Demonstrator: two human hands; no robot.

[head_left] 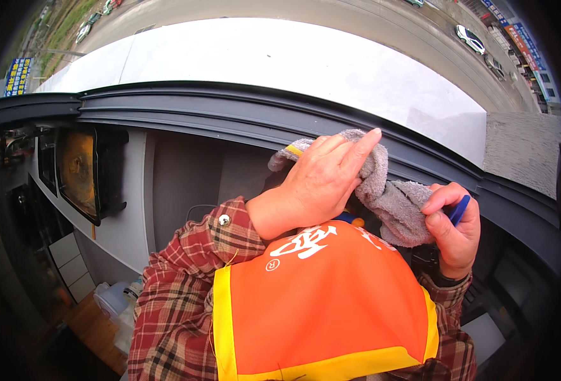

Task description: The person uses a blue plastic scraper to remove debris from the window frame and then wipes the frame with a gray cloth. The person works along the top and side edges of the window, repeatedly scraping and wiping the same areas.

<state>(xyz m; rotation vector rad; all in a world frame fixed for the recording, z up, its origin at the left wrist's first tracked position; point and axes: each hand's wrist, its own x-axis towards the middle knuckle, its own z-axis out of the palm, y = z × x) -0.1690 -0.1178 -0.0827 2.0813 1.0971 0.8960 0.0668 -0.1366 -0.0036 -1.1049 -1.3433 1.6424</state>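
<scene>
My left hand [325,176] holds one end of a grey terry cloth [373,171], which bunches out beyond its fingers. A yellow stripe shows near the cloth's left end. At the cloth's right end, my right hand [456,228] pinches a fold between thumb and forefinger. A blue strip-like object [459,210] is also tucked in the right hand; its remaining part is hidden. Between the hands, the cloth lies against or just over the dark grey metal window frame [242,110], whose grooved track runs across the view. I cannot tell whether it touches the track.
Outside the frame is a white ledge [261,57], with a road [356,19] and parked cars below. A dark pan-like appliance [78,166] stands on the white counter [128,205] at left. Under the left hand, a blue and orange object [352,219] partly shows. A plastic container [111,297] lies lower left.
</scene>
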